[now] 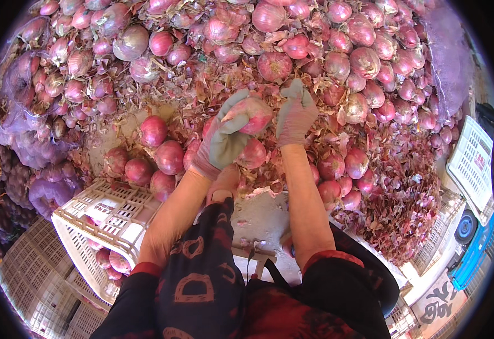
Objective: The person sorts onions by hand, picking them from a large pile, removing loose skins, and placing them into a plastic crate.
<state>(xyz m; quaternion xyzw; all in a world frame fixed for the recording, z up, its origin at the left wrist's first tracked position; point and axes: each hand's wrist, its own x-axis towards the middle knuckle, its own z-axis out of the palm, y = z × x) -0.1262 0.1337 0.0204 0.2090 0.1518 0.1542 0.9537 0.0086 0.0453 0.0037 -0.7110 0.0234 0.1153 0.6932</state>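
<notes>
A red onion (253,115) is held in my left hand (230,135), which wears a grey-green coated work glove. To its right, my gloved right hand (296,112) has its fingers curled over dry onion skins; whether something small is between them cannot be told. Another red onion (252,153) lies just below the held one. A cluster of smooth red onions (169,157) sits left of my left hand, and a smaller group (331,166) rests beyond my right wrist. Loose skins (179,89) cover the ground around both hands.
A large onion heap (365,63) spans the far side, with purple mesh sacks (448,59) at right and left. A white plastic crate (86,237) holding onions stands near my left forearm. Skins are piled (404,190) at right, near a white crate (471,165) and a blue wheeled frame (478,250).
</notes>
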